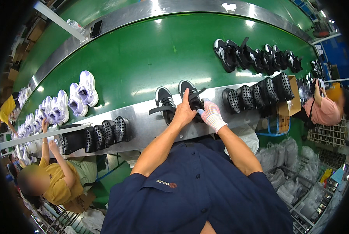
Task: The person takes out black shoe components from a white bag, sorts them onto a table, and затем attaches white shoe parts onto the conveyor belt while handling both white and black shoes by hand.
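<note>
Two black sneakers with grey trim stand side by side on the metal ledge before me, toes pointing away. On the left sneaker point(164, 97) a loose black strap sticks out to the side. My left hand point(185, 112), bare, lies over the right sneaker point(186, 84); its index finger stretches along the upper while the others curl at the shoe's side. In a striped knit glove, my right hand point(212, 116) closes at that shoe's heel and opening. A dark part shows between my hands, largely covered. This sneaker's strap point(198, 93) also hangs undone.
Black studded shoe forms point(256, 96) stand in a row to the right, more forms point(108, 131) to the left. Black sneakers point(225, 54) and white-purple sneakers point(88, 89) line the green belt point(143, 58). A cardboard box point(293, 97) sits right. Co-workers point(63, 177) flank me.
</note>
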`<state>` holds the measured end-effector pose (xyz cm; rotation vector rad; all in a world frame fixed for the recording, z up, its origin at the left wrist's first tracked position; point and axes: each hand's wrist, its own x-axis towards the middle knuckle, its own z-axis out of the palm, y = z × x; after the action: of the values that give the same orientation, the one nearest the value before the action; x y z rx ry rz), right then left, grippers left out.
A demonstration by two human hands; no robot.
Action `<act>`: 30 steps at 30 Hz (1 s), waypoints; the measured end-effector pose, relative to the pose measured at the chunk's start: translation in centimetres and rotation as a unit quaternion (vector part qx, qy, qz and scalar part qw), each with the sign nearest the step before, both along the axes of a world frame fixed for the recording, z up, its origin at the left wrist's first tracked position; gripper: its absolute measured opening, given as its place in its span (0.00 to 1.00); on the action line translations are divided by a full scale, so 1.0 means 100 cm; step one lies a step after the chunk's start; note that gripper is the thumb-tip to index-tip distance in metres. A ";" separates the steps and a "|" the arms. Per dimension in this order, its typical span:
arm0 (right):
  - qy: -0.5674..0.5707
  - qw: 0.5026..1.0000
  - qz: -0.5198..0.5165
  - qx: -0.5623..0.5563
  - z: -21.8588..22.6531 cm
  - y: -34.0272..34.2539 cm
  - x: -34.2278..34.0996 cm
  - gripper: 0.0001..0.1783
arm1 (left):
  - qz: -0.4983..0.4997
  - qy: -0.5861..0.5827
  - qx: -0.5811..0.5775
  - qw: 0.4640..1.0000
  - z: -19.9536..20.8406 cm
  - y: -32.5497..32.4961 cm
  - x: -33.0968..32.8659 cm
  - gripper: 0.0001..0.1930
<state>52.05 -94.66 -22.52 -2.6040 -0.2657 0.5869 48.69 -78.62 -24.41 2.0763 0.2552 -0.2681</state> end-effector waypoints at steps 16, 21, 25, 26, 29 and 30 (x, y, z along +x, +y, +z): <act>0.069 0.996 0.049 0.000 -0.026 0.001 0.036 0.19 | 0.049 0.065 0.149 0.986 -0.004 -0.023 0.008 0.51; -0.075 0.995 0.066 -0.014 -0.042 0.006 0.019 0.11 | 0.057 0.077 0.166 0.982 -0.006 -0.030 0.010 0.50; -0.027 0.990 0.118 -0.079 -0.047 0.001 0.023 0.11 | 0.029 0.007 0.151 0.988 -0.001 -0.019 -0.011 0.42; -0.052 0.992 0.104 -0.050 -0.052 -0.004 0.021 0.14 | 0.020 -0.024 0.138 0.990 0.016 -0.014 -0.031 0.38; -0.062 0.994 0.079 -0.043 -0.058 -0.007 0.018 0.16 | 0.108 0.135 0.175 0.969 0.070 0.025 -0.085 0.32; -0.049 0.994 0.080 -0.050 -0.056 -0.004 0.017 0.15 | 0.130 0.206 0.194 0.950 0.063 0.042 -0.094 0.31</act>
<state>53.74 -95.04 -28.15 -2.7299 -0.4914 0.5391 39.24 -74.46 -18.14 2.3215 0.8891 -0.5249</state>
